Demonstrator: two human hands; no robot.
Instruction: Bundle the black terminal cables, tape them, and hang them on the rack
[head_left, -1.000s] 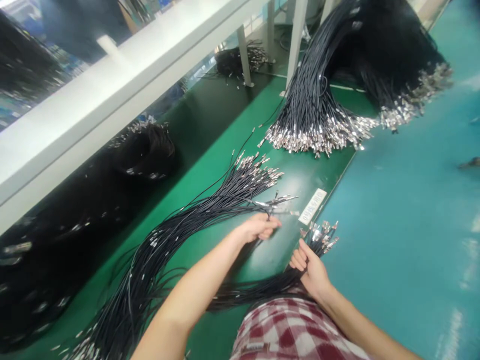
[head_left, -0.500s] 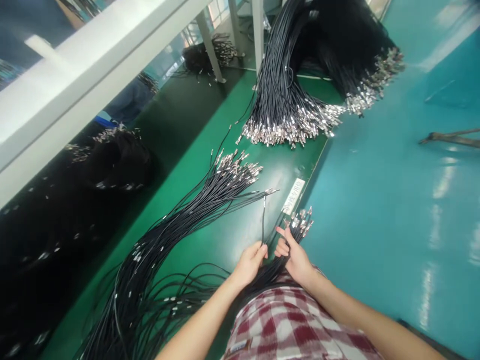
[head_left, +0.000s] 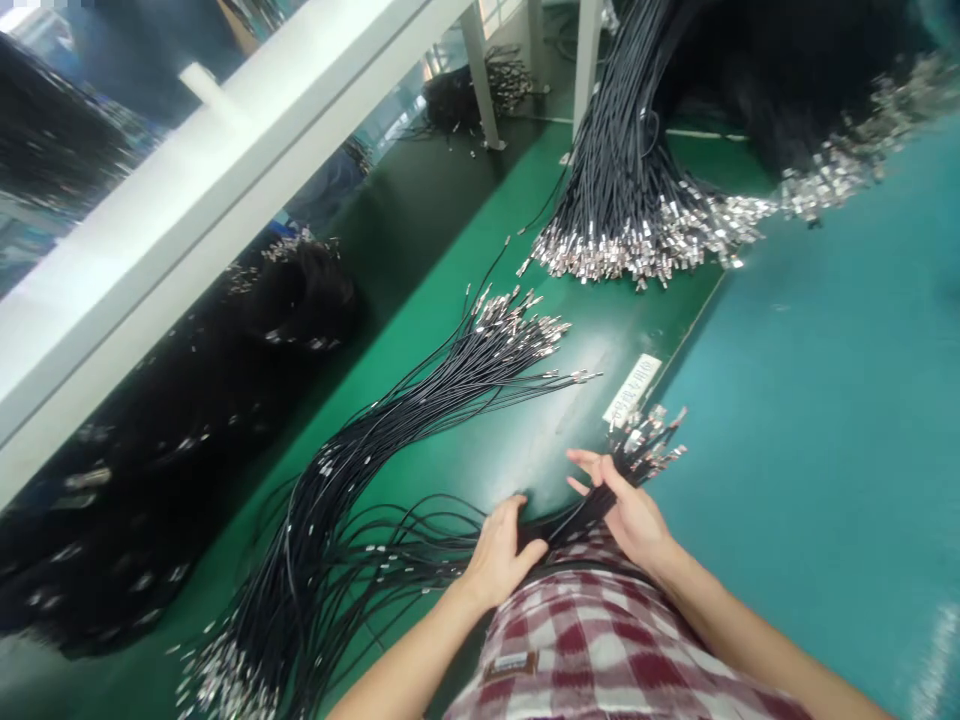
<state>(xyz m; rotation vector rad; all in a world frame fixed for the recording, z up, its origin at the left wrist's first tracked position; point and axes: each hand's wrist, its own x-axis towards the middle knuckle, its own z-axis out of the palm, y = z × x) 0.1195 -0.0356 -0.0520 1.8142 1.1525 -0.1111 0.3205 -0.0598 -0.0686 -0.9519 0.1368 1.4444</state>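
Note:
My right hand point(head_left: 630, 508) holds a bundle of thin black cables point(head_left: 574, 522) near their metal-tipped ends point(head_left: 651, 440), with some fingers stretched out past it. The bundle runs left across my lap edge to my left hand point(head_left: 499, 552). That hand lies over the cables with thumb and fingers apart; its palm side is hidden. Beyond it, loose cables point(head_left: 405, 550) fan out to the left. A larger pile of black cables point(head_left: 382, 420) with silver connectors curves over the green table just ahead of my hands.
A thick hank of black cables point(head_left: 615, 150) with many silver connectors lies at the back right. A white label point(head_left: 634, 388) is stuck near the green table's edge. A white shelf beam point(head_left: 225, 170) crosses the upper left, with dark cable coils point(head_left: 300, 295) beneath.
My left hand has let go of the single cable it pinched upright and has opened over the bundle. My right hand stays on the bundle. The view has shifted left.

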